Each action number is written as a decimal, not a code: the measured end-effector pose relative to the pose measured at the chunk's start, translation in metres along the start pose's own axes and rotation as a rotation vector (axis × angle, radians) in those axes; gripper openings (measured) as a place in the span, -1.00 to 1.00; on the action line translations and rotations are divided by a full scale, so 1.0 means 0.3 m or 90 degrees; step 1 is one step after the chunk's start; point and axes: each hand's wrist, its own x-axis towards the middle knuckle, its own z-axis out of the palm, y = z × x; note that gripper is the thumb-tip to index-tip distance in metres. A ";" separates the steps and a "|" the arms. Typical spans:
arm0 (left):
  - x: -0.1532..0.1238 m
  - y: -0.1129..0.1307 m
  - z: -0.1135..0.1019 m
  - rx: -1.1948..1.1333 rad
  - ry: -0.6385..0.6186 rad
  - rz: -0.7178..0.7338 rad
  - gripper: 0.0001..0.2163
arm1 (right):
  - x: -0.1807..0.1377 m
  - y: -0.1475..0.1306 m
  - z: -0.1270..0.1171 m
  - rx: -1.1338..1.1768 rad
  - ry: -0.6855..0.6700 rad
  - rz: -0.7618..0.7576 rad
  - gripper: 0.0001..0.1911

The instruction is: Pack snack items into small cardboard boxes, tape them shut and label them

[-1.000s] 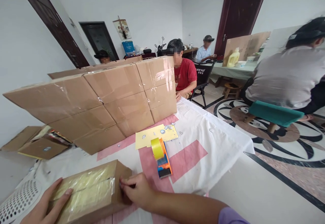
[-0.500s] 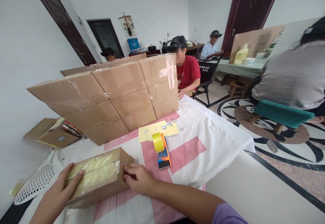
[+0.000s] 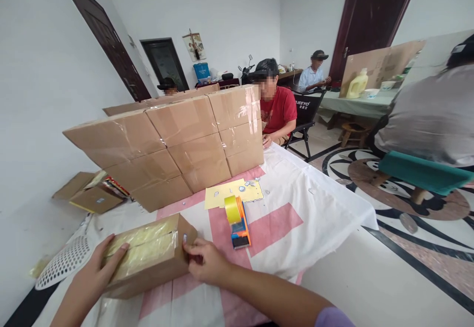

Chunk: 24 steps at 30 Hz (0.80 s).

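A small brown cardboard box [image 3: 148,267] lies on the table before me, its top seam covered with clear, yellowish tape. My left hand [image 3: 105,263] grips its left end, thumb on top and fingers over the far edge. At the opposite end, my right hand [image 3: 205,260] has its fingers curled and pinched against the end face. A small pale sticker [image 3: 184,238] shows just above those fingertips; whether anything is between them is hidden. Beyond the right hand stands an orange and blue tape dispenser [image 3: 240,225] with a yellow roll [image 3: 232,210].
Stacked cardboard boxes [image 3: 177,139] form a wall across the table. Yellow sheets [image 3: 222,193] with small stickers lie before it. A white perforated fly swatter [image 3: 66,263] and an open carton [image 3: 94,196] are at left. A person in red [image 3: 279,107] sits behind the stack.
The view has shifted slightly, so the scene sits a little farther right. The sticker on the box's end shows more clearly above my right fingertips; my left hand keeps its grip.
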 end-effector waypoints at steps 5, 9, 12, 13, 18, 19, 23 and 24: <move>0.006 -0.009 0.007 0.017 0.016 0.014 -0.36 | 0.024 -0.031 -0.049 0.007 0.054 0.043 -0.50; -0.011 0.013 -0.005 0.040 0.015 0.022 -0.38 | 0.038 -0.056 -0.115 0.010 -0.043 0.047 -0.01; -0.037 0.044 -0.028 0.055 0.010 0.028 -0.32 | 0.048 -0.057 -0.152 -0.002 -0.169 0.101 0.24; -0.046 0.054 -0.035 0.057 0.007 0.033 -0.31 | 0.053 -0.053 -0.155 -0.007 -0.190 0.118 0.31; -0.075 0.081 -0.054 0.045 0.000 0.027 -0.34 | 0.072 -0.023 -0.125 -0.021 -0.249 0.108 0.52; -0.079 0.082 -0.054 0.040 0.000 0.027 -0.34 | 0.074 -0.020 -0.116 -0.032 -0.248 0.102 0.53; -0.088 0.087 -0.064 0.025 -0.001 0.044 -0.31 | 0.078 -0.038 -0.103 -0.094 -0.211 0.093 0.60; -0.086 0.097 -0.074 0.029 -0.005 0.049 -0.30 | 0.079 -0.052 -0.109 -0.108 -0.203 0.089 0.61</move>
